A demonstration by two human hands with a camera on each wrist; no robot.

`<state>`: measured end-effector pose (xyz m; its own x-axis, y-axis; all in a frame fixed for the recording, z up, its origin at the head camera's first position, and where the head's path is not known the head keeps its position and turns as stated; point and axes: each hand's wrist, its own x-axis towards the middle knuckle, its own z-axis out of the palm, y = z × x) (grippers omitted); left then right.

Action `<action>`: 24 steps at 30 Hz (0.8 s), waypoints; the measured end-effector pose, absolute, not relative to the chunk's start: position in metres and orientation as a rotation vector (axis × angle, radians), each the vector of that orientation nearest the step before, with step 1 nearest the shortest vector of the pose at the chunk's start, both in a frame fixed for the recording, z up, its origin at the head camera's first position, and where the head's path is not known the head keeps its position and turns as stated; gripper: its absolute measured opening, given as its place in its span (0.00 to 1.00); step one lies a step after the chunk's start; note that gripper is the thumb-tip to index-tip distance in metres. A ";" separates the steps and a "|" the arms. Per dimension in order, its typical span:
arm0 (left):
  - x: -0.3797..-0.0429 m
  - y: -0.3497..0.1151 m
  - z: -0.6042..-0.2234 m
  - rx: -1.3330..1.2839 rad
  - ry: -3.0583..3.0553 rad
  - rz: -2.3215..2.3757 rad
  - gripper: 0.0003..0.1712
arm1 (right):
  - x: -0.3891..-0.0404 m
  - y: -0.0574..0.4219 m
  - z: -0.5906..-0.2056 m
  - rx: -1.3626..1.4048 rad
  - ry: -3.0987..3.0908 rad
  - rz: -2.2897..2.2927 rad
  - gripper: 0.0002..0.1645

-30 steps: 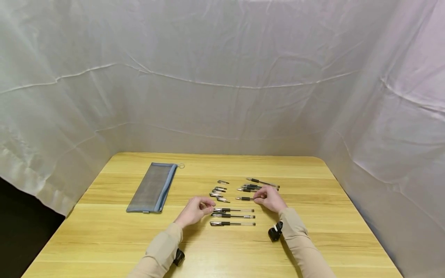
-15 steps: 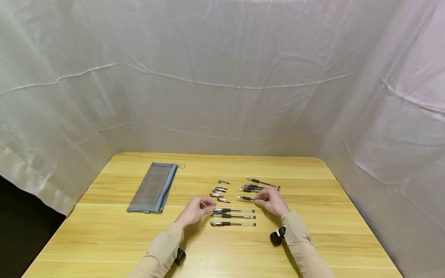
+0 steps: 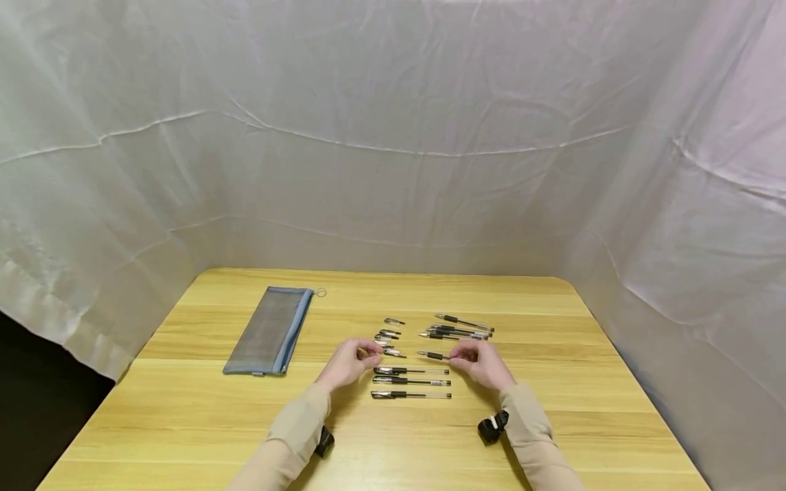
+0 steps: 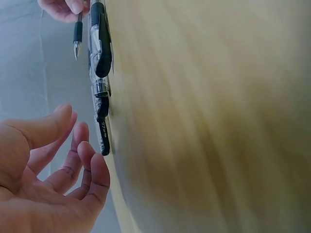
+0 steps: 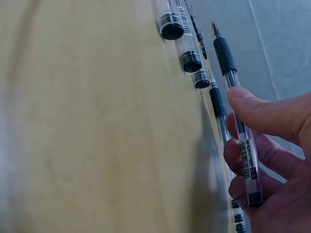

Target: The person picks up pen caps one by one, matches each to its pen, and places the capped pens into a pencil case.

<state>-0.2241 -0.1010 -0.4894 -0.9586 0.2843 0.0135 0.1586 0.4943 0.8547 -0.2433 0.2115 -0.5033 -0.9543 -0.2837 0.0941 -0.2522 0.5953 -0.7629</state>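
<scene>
My right hand (image 3: 483, 363) pinches an uncapped gel pen (image 3: 434, 355) with a black grip, its tip pointing left. In the right wrist view, the thumb lies along the pen's clear barrel (image 5: 248, 160). My left hand (image 3: 348, 363) has its fingertips right at the loose black-and-clear pen caps (image 3: 393, 352). Its fingers are loosely bent in the left wrist view, and nothing shows between them. Below both hands lie three capped pens (image 3: 420, 382), side by side with their caps to the left. Several uncapped pens (image 3: 460, 332) lie beyond the right hand.
A blue mesh zip pouch (image 3: 264, 332) with a ring on its zipper lies flat on the left of the wooden table (image 3: 184, 416). Pale curtains (image 3: 393, 191) hang around the table's back and sides.
My left hand has moved slightly away from me, from beside the capped pens to the loose caps. The right hand has shifted slightly nearer with its pen.
</scene>
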 end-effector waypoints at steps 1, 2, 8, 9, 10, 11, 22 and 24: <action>-0.225 -0.100 -0.490 0.397 2.610 1.462 0.11 | -0.243 0.212 -0.504 -0.469 2.769 -1.320 0.06; -0.226 -0.099 -0.489 0.383 2.607 1.464 0.11 | -0.242 0.212 -0.505 -0.476 2.767 -1.320 0.05; -0.232 -0.092 -0.486 0.378 2.609 1.459 0.12 | -0.239 0.212 -0.507 -0.460 2.769 -1.335 0.06; -0.233 -0.091 -0.486 0.375 2.608 1.458 0.13 | -0.239 0.212 -0.507 -0.455 2.773 -1.335 0.06; -0.234 -0.090 -0.487 0.369 2.607 1.459 0.13 | -0.239 0.212 -0.507 -0.445 2.773 -1.335 0.06; -0.235 -0.089 -0.487 0.358 2.605 1.459 0.13 | -0.238 0.212 -0.507 -0.436 2.773 -1.333 0.06; -0.245 -0.078 -0.491 0.349 2.698 1.385 0.07 | -0.233 0.210 -0.506 -0.398 2.791 -1.336 0.06; -0.247 -0.077 -0.491 0.339 2.699 1.373 0.07 | -0.233 0.210 -0.506 -0.396 2.790 -1.341 0.06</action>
<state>-0.2474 -0.0773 -0.4915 -0.9708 0.2395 0.0164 0.1542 0.5700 0.8070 -0.2327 0.2099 -0.5057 -0.9676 -0.2360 0.0900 -0.2177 0.5985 -0.7710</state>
